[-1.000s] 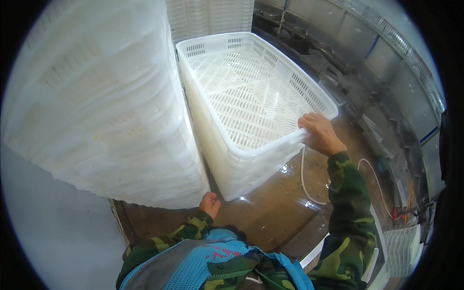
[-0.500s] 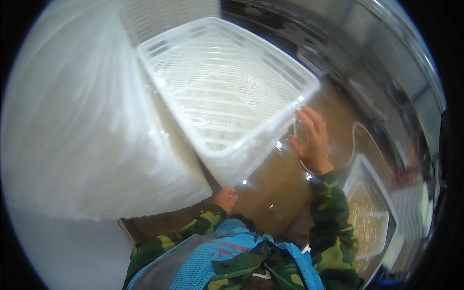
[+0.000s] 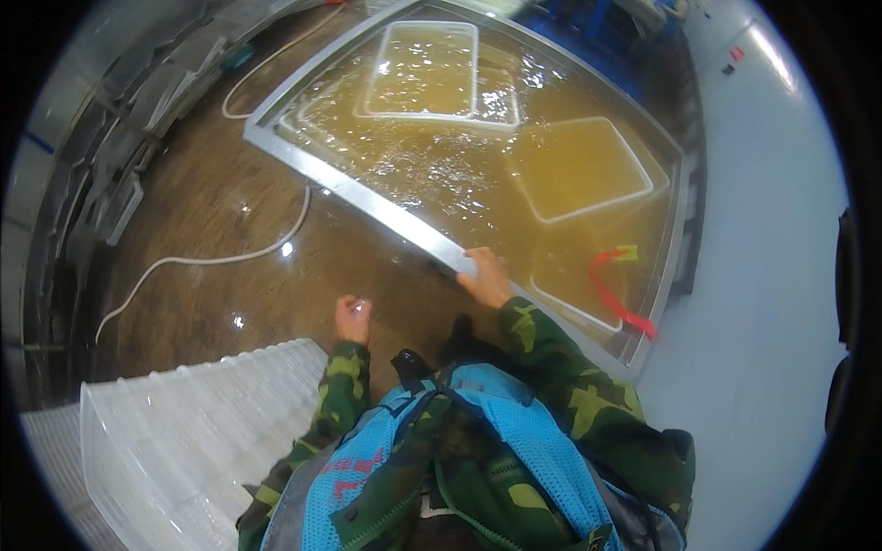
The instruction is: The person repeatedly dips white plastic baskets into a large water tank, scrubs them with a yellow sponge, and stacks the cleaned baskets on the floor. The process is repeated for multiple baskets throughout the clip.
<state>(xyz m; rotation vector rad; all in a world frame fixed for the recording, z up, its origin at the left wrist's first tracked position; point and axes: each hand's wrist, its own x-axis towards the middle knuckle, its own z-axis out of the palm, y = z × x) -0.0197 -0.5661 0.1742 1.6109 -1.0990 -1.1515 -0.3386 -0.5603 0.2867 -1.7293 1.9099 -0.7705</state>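
Currently, the right hand (image 3: 485, 277) lays its fingers over the rim of a metal tank (image 3: 363, 196), though whether they grip it I cannot tell. Nearby, the left hand (image 3: 353, 320) hangs above the wet floor (image 3: 207, 312) with its fingers curled in, whether around anything is unclear, while white crates (image 3: 418, 116) lie in the tank's brown water (image 3: 441, 165).

Right hand (image 3: 486, 278) — on metal tank rim (image 3: 367, 203).

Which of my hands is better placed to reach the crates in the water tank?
Probably your right hand: its fingers rest on the tank rim, nearer the crates. Your left hand is over the floor, off the rim.
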